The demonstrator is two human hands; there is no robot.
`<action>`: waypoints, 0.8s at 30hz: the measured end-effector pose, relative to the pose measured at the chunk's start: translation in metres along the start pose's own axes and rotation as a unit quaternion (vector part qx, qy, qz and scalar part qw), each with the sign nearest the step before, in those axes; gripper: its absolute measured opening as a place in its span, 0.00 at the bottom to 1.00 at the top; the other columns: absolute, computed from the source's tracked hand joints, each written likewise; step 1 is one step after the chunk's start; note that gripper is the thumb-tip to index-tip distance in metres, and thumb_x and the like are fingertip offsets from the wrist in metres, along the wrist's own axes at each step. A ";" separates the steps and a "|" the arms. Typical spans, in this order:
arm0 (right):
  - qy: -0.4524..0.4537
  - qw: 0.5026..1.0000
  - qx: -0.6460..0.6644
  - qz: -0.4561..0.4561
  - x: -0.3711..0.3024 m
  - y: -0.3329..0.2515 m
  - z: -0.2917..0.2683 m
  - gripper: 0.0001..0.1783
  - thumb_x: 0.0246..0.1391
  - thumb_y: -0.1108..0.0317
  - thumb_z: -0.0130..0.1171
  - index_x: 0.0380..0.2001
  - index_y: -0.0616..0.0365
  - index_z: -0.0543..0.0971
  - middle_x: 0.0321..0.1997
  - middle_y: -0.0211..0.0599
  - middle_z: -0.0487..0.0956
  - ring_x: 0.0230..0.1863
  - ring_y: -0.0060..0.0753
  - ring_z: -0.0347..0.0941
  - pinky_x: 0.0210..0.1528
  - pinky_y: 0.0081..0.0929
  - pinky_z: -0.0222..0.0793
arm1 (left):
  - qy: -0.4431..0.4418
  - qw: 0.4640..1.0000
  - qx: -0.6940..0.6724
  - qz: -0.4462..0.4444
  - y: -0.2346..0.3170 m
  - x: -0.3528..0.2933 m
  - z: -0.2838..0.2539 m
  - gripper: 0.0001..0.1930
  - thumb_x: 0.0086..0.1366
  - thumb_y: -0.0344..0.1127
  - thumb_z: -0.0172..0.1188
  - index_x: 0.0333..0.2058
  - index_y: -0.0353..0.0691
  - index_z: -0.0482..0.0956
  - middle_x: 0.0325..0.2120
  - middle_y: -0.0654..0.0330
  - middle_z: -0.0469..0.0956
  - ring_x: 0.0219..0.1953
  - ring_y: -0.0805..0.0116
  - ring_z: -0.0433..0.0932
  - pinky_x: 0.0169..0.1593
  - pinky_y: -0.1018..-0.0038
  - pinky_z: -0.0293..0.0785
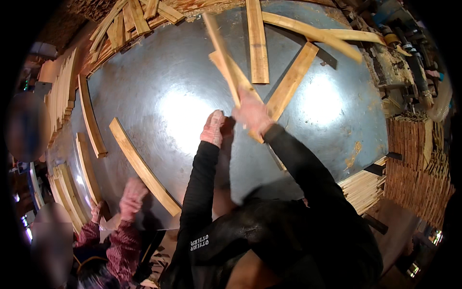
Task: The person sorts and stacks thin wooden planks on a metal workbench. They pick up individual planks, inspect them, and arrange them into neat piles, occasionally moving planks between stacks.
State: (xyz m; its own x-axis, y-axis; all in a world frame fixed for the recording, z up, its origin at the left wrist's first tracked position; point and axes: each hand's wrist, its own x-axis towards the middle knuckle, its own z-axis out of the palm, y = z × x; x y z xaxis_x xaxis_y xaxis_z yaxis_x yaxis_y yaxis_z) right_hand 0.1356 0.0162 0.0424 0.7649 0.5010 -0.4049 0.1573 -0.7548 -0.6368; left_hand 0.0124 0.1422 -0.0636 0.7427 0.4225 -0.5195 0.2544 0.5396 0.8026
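Observation:
My right hand (252, 114), in a pale pinkish glove, grips a wooden strip (224, 55) that is raised and blurred by motion. A second board (231, 72) lies behind it, running under the hand; whether I hold it too, I cannot tell. Beside it on the left is my left hand (212, 127), also gloved, its fingers curled in and no strip showing in them. Right of my right hand a flat board (292, 79) slants across the metal tabletop (159, 72). Another board (257, 43) points toward me from the far edge.
A curved strip (144, 166) lies left of me. Beyond it a co-worker's hand (132, 198) is blurred; their other hand touches a strip (87, 168). Loose strips (127, 21) pile at the far left. Stacked wood (416, 168) stands right, and more curved strips (313, 32) lie far right.

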 end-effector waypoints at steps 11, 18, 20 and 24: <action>0.299 0.933 -0.064 0.190 -0.008 0.109 0.016 0.59 0.42 0.56 0.70 0.69 0.64 0.45 0.70 0.70 0.46 0.69 0.68 0.52 0.65 0.45 0.60 | 0.173 0.943 0.245 -0.142 -0.035 -0.096 0.008 0.19 0.58 0.42 0.67 0.41 0.34 0.76 0.30 0.56 0.79 0.26 0.64 0.79 0.22 0.69 0.78; 0.203 0.956 0.208 0.030 -0.129 0.144 0.002 0.57 0.40 0.65 0.67 0.71 0.57 0.46 0.73 0.56 0.47 0.70 0.61 0.53 0.67 0.45 0.59 | 0.061 0.987 0.121 -0.087 -0.085 -0.134 -0.011 0.21 0.59 0.43 0.66 0.45 0.33 0.77 0.36 0.61 0.80 0.39 0.70 0.77 0.47 0.73 0.73; 0.161 0.975 0.143 -0.046 -0.182 0.143 0.012 0.55 0.41 0.64 0.67 0.71 0.54 0.49 0.72 0.54 0.50 0.70 0.59 0.53 0.68 0.47 0.57 | 0.028 0.992 0.044 -0.116 -0.088 -0.140 0.002 0.22 0.60 0.43 0.65 0.47 0.33 0.77 0.39 0.60 0.79 0.43 0.69 0.77 0.48 0.73 0.72; 0.061 0.994 -0.033 -0.089 -0.183 0.093 0.039 0.47 0.45 0.66 0.63 0.69 0.52 0.57 0.69 0.54 0.59 0.70 0.56 0.56 0.71 0.45 0.52 | 0.023 0.980 -0.149 -0.128 -0.104 -0.142 0.014 0.25 0.67 0.51 0.58 0.52 0.36 0.72 0.47 0.58 0.75 0.49 0.67 0.73 0.51 0.69 0.71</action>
State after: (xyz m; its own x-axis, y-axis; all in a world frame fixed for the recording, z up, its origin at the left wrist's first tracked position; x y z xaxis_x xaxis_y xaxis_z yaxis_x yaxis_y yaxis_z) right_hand -0.0137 -0.1293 0.0312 0.7912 0.5762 -0.2050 0.3338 -0.6877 -0.6447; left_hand -0.1110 0.0158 -0.0693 0.6480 0.2747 -0.7104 0.2314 0.8176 0.5272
